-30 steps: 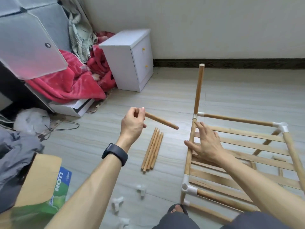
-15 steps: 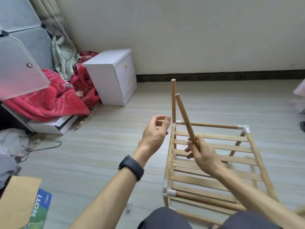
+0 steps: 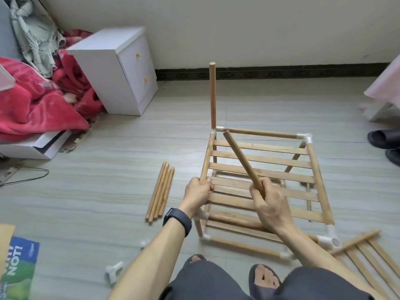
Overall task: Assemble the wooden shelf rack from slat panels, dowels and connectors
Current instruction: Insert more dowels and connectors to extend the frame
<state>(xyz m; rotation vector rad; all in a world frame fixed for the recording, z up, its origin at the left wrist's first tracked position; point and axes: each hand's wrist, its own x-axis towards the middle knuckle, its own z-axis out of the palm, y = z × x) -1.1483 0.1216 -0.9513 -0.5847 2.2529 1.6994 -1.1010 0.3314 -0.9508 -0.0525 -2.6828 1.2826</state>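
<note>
Shelf rack (image 3: 281, 161) sits on the floor at the centre of your view, one tier built, with a single upright dowel (image 3: 213, 94) standing in its 11 o'clock corner. In the last second you passed the loose dowel (image 3: 242, 161) from your left hand to your right. Your right hand (image 3: 270, 204) now has its fingers wrapped round the dowel's lower end, the shaft slanting up toward 11 o'clock over the slats. Your left hand (image 3: 198, 193) has dropped to clasp the left side rail (image 3: 207, 156). That reads as bracing the frame so you can seat a second upright, probably in one of the white corner connectors (image 3: 306, 138). The dowel's lower tip is buried in your palm. Your left wrist covers part of the near-left connector, and the slats screen most of the lower legs. Spare dowels (image 3: 160, 191) lie at 9 o'clock, and the spare slat panel (image 3: 368, 252) at 4 o'clock is cut off by the frame edge.
</note>
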